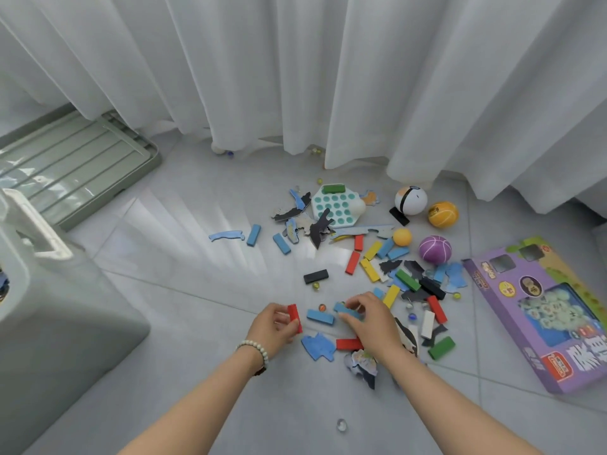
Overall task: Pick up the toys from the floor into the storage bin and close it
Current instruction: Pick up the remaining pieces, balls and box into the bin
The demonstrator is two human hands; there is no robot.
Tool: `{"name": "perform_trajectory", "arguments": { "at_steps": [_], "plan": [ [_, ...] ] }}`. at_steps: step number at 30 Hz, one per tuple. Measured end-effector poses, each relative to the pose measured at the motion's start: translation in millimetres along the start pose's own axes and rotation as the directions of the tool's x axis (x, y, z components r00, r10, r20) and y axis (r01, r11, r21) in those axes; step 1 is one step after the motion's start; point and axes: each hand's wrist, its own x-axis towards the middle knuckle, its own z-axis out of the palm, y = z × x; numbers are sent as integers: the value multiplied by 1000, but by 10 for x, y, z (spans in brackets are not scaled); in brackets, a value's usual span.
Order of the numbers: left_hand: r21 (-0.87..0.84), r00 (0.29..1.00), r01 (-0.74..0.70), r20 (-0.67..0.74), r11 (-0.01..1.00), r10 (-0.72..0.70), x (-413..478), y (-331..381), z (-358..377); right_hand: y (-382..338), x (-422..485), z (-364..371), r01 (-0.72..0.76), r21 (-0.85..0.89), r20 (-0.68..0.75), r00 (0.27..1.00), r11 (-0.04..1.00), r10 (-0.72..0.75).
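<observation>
Toys lie scattered over the grey tile floor: coloured wooden blocks, flat puzzle pieces, marbles and balls. My left hand (274, 326) grips a red block (294, 316) held upright. My right hand (371, 318) is closed on a blue block (346, 310) low over the floor. Another blue block (320, 316) lies between my hands, with a marble just behind it. A red block (348, 344) and a blue puzzle piece (318, 347) rest below my hands. The grey storage bin (49, 290) stands open at the left edge. Its lid (72, 169) lies flat on the floor behind it.
White curtains (295, 77) hang across the back, with marbles at their hem. A purple toy box (545, 310) lies at the right. A white ball (410, 200), a yellow ball (442, 214) and a purple ball (434, 249) sit beyond the pile. A clear marble (341, 424) lies near me.
</observation>
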Motion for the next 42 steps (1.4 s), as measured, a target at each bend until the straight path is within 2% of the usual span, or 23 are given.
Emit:
{"name": "perform_trajectory", "arguments": {
  "at_steps": [2, 4, 6, 8, 10, 12, 14, 19, 24, 28, 31, 33, 36, 38, 41, 42],
  "plan": [
    [-246, 997, 72, 42, 967, -64, -14, 113, -6, -177, 7, -39, -95, 359, -20, 994, 929, 109],
    [-512, 977, 207, 149, 834, -151, -22, 242, -25, -397, 4, -103, -153, 589, 67, 988, 793, 141],
    [-702, 933, 351, 316, 620, -171, -44, 345, -46, -577, 2, -137, -167, 626, 179, 982, 762, 68],
    [-736, 897, 433, 412, 520, -163, -65, 407, -56, -635, 9, -133, -120, 595, 226, 974, 795, -22],
    [-722, 908, 413, 374, 555, -189, -49, 421, -43, -551, 43, -129, -81, 548, 157, 988, 833, -7],
    [-671, 939, 344, 248, 657, -239, -38, 386, -38, -390, 69, -101, -78, 384, 83, 995, 920, 50],
    [-630, 948, 310, 151, 712, -280, -14, 312, -59, -258, 67, -43, -55, 196, 77, 996, 979, 40],
    [-640, 934, 321, 91, 698, -345, -1, 150, -130, -197, 56, 158, 58, -12, 173, 983, 998, -55],
    [-655, 931, 331, 110, 679, -347, 25, 184, -172, -204, 98, 356, 136, -135, 155, 981, 981, -114],
    [-671, 922, 365, 162, 645, -353, 65, 198, -193, -213, 140, 414, 128, -133, 106, 988, 983, -115],
    [-671, 910, 395, 193, 627, -367, 99, 189, -197, -217, 154, 407, 68, -97, 72, 996, 993, -61],
    [-675, 905, 408, 210, 614, -370, 121, 177, -199, -226, 160, 389, 2, -19, 23, 1000, 1000, -2],
    [-682, 893, 438, 257, 585, -369, 132, 170, -197, -302, 189, 367, -76, 243, -78, 992, 967, 97],
    [-695, 886, 457, 303, 555, -351, 150, 180, -183, -446, 195, 357, -43, 389, -35, 998, 920, 61],
    [-748, 881, 473, 386, 465, -274, 205, 223, -139, -682, 145, 336, 27, 447, 134, 986, 894, -97],
    [-773, 881, 473, 405, 423, -245, 225, 252, -135, -717, 156, 316, 41, 463, 138, 983, 886, -118]
  ]
}}
